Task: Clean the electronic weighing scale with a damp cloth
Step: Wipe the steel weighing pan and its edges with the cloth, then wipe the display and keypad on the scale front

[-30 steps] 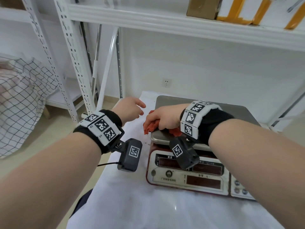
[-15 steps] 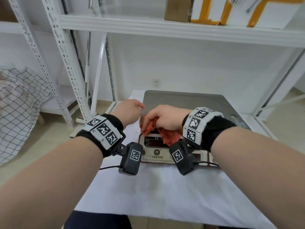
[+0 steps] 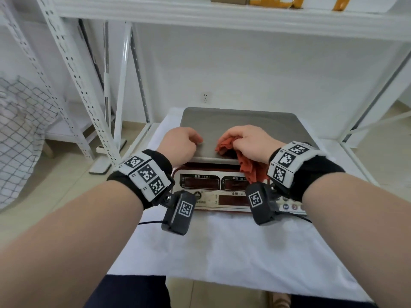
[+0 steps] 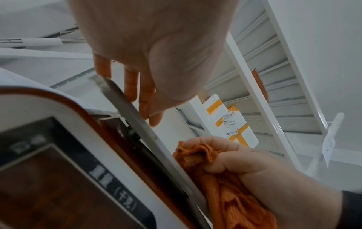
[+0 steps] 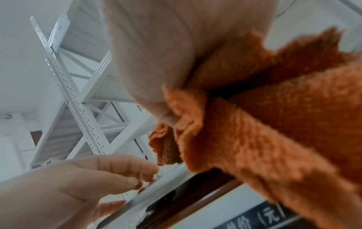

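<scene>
Since a moment ago both hands have moved up onto the scale's steel pan (image 3: 242, 123), which sits on the white-covered table (image 3: 233, 252). At the pan's near-left edge, the left hand (image 3: 180, 144) rests with loosely curled fingers, holding nothing. Right of it, the right hand (image 3: 249, 141) clutches the bunched orange cloth (image 3: 249, 165), its tail trailing over the pan's front lip. Better to steady that edge and wipe in overlapping strokes.
</scene>
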Tool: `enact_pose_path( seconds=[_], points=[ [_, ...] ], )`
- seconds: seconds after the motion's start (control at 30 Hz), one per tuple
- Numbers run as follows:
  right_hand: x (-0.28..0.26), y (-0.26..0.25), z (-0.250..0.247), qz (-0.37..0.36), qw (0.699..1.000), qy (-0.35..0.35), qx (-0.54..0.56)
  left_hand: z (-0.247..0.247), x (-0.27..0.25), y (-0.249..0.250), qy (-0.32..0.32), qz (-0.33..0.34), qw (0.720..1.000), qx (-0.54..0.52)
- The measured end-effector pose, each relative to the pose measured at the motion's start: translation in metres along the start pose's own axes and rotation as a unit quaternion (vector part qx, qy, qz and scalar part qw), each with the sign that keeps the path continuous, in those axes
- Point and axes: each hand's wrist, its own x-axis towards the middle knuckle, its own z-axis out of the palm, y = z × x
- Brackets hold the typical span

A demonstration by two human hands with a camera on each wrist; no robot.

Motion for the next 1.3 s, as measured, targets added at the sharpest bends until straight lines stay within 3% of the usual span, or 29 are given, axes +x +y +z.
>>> enact_pose_path(
  seconds=[0.2, 0.33, 0.5, 0.73, 0.93, 1.17, 1.3],
  points=[
    [-0.005, 0.009, 0.013, -0.042, 0.996, 0.021, -0.074, 0.001, -0.002, -0.002, 0.002, -0.004, 1.0, 0.012],
    [-0.018, 0.001, 0.019, -0.049, 0.996, 0.02, -0.074, 0.002, -0.011, -0.005, 0.006, 0.006, 1.0, 0.017],
    [-0.035, -0.01, 0.035, -0.107, 0.991, 0.028, -0.071, 0.005, -0.027, -0.002, -0.006, 0.017, 0.999, 0.031],
    [-0.064, -0.002, 0.015, -0.066, 0.998, 0.021, -0.011, 0.012, -0.045, 0.007, 0.015, 0.039, 0.995, 0.093],
    [-0.096, 0.027, 0.003, 0.065, 0.982, 0.176, -0.005, 0.02, -0.056, 0.022, -0.009, 0.064, 0.988, 0.142],
    [-0.133, 0.068, -0.002, 0.202, 0.912, 0.358, -0.007, 0.034, -0.065, 0.034, -0.023, 0.059, 0.974, 0.219],
    [-0.137, 0.078, -0.002, 0.229, 0.885, 0.405, -0.02, 0.041, -0.071, 0.037, -0.032, 0.063, 0.955, 0.289]
  ],
)
